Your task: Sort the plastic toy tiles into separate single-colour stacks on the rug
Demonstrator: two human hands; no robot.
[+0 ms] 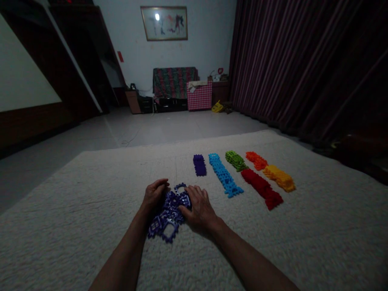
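A loose heap of purple square plastic tiles (168, 213) lies on the cream carpet (75, 210) in front of me. My left hand (154, 195) curls round the heap's left side, fingers bent onto the tiles. My right hand (198, 207) rests on the heap's right side, fingers pressing on the top tiles. Farther off are sorted rows of tiles: a short purple row (199, 165), a long blue row (224, 175), a green row (236, 160), a red row (262, 188), an orange row (256, 160) and a yellow row (279, 178).
The carpet ends at a grey tiled floor (157, 127). A dark curtain (303, 68) hangs on the right. A covered cabinet (173, 82), a checked box (199, 96) and a framed picture (164, 23) are at the far wall.
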